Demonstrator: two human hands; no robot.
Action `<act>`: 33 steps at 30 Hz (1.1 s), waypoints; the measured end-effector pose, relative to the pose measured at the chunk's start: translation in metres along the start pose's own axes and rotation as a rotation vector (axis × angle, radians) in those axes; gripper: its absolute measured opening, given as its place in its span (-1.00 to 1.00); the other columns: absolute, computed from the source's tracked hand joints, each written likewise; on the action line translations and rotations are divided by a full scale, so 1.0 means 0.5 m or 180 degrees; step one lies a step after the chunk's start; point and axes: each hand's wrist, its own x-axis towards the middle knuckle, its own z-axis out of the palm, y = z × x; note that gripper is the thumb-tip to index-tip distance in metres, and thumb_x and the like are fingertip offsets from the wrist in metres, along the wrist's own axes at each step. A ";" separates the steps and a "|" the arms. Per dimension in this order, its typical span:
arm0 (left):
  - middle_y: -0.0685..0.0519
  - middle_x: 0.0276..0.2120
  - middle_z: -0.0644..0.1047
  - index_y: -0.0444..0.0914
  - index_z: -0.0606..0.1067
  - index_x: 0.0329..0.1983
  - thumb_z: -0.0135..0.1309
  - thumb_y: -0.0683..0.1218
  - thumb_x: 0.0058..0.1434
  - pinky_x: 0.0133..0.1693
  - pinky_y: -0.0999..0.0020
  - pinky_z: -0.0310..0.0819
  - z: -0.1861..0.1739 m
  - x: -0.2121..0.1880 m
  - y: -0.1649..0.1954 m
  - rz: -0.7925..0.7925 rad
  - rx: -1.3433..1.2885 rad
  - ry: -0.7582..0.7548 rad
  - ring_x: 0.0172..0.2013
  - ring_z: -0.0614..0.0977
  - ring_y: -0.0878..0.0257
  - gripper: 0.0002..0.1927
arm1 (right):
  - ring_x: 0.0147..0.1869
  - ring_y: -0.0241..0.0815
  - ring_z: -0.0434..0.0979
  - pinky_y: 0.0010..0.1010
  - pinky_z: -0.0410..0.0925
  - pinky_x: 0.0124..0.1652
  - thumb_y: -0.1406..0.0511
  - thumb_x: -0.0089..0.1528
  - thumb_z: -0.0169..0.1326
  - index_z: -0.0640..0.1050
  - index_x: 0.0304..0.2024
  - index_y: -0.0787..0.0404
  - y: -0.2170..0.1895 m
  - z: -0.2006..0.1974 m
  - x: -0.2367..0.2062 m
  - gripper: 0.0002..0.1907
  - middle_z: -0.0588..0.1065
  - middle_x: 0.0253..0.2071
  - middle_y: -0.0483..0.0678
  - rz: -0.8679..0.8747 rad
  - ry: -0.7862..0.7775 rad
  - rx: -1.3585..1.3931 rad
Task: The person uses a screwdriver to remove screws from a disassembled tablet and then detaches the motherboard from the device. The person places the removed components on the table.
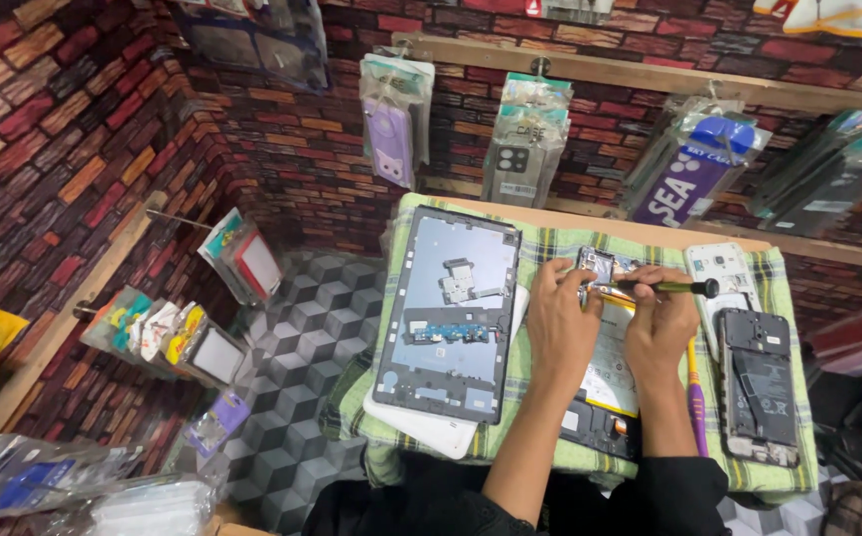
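An opened phone [605, 392] lies on a green checked cloth [540, 258], with its battery and circuit board exposed. My left hand [560, 323] rests on the phone's upper left part, fingers pinched near the camera module [595, 265]. My right hand [661, 323] grips a green-handled screwdriver [664, 287] held sideways, its tip pointing left at the top of the phone beside my left fingers.
A tablet frame [451, 313] lies left of my hands on a white back cover [421, 427]. Right of them lie a white phone [724, 278], a dark opened phone [759, 387] and a purple tool [697, 417]. Packaged phone cases [525, 139] hang on the brick-pattern wall.
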 end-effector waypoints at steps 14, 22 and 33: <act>-0.05 0.07 0.48 -0.26 0.60 -0.15 0.23 -0.19 0.14 0.00 0.13 0.49 0.004 0.002 -0.010 0.0026 -0.0027 0.0020 0.03 0.56 0.01 -0.81 | -0.03 -0.13 0.63 -0.37 0.51 -0.01 0.55 0.42 -0.04 0.36 -0.11 0.41 -0.018 0.012 0.005 -0.95 0.50 -0.15 0.13 -0.0105 0.0006 -0.0404; -0.12 0.06 0.49 -0.37 0.46 0.05 0.20 -0.20 0.21 0.06 0.07 0.45 0.015 -0.005 -0.024 0.0303 0.0013 0.0204 0.08 0.53 -0.10 -0.65 | -0.13 -0.02 0.65 -0.33 0.48 -0.11 0.63 0.29 -0.03 0.40 -0.17 0.40 -0.035 0.020 0.025 -0.87 0.55 -0.23 0.11 -0.0265 -0.0181 -0.1162; -0.09 0.04 0.50 -0.35 0.46 0.07 0.19 -0.23 0.18 0.05 0.08 0.45 0.002 0.000 -0.026 0.0176 -0.0123 0.0117 0.09 0.52 -0.10 -0.62 | -0.07 -0.13 0.64 -0.40 0.59 -0.10 0.58 0.41 -0.09 0.34 -0.10 0.42 -0.040 0.052 0.020 -0.93 0.52 -0.18 0.10 0.0123 -0.0007 -0.0619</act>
